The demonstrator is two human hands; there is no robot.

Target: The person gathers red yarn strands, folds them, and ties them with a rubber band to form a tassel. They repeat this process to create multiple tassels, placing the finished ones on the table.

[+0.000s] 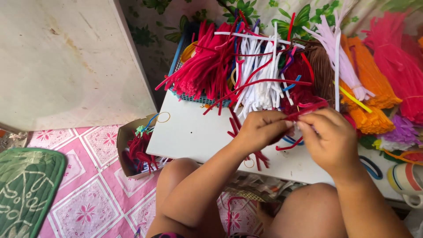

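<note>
My left hand [260, 128] and my right hand [328, 139] meet above a white board [194, 132] on my lap. Both pinch the same red pipe cleaner [308, 108], which bends between the fingertips. More red pipe cleaner pieces [233, 125] lie on the board just under my left hand. A blue basket [200, 98] behind them is full of red and white pipe cleaners [260, 75].
Bundles of orange [370, 79], pink [396, 57], lilac [339, 57] and brown [321, 70] pipe cleaners lie at the right. A small cardboard box [132, 152] of red pieces sits on the pink patterned floor mat [88, 194]. A striped cup [407, 178] stands at far right. A green mat [26, 185] lies at left.
</note>
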